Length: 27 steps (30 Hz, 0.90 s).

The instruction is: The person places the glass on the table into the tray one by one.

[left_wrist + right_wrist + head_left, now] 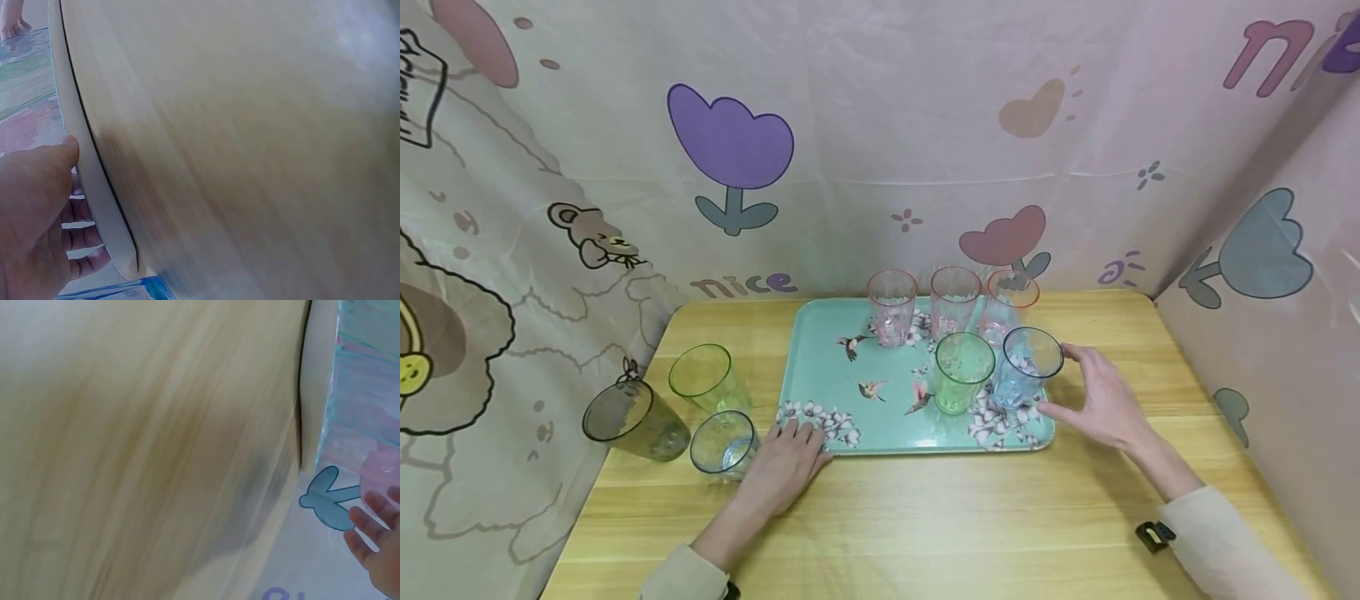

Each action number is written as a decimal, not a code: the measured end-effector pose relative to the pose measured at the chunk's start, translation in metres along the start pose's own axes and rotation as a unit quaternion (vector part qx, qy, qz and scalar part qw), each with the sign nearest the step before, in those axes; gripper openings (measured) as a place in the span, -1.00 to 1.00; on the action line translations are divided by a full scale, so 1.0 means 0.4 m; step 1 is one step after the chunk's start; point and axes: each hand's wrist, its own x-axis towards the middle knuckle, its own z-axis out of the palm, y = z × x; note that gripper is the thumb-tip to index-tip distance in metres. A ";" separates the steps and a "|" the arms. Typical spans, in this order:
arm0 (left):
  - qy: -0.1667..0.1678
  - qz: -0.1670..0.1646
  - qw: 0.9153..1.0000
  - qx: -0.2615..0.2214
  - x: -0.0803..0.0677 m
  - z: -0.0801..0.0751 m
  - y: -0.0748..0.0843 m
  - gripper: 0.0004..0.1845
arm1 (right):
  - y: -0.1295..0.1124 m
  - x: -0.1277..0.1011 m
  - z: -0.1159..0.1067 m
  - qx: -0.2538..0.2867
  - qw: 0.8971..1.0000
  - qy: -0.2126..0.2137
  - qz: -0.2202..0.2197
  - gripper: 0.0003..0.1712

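Five tumblers sat bunched at the right end of the tray (820, 350) — three pink at the back, the green tumbler (961, 372) and blue tumbler (1025, 366) in front. Right hand (1101, 400) lay open, fingers loosely spread just beside the blue tumbler, apparently not gripping it. Left hand (786, 462) rested flat on the tray's near-left corner, likely steadying it. Three more cups (700, 408) stood off-tray at the worktop's (970, 517) left edge; the tray's left half and the worktop's near strip offered room.
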 end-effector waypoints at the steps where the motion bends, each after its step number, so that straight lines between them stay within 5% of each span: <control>1: 0.002 0.000 1.000 0.000 0.000 0.000 0.000 -0.66 | 0.003 -0.002 -0.002 -0.007 1.000 -0.001 0.002 0.22; 14: -0.004 -0.002 1.000 -0.001 0.001 -0.001 0.000 -0.66 | 0.035 -0.024 0.004 -0.148 0.988 -0.049 -0.012 0.08; 27: -0.010 -0.007 1.000 -0.010 0.000 -0.002 0.000 -0.66 | 0.036 -0.020 0.044 -0.170 0.978 -0.112 -0.044 -0.34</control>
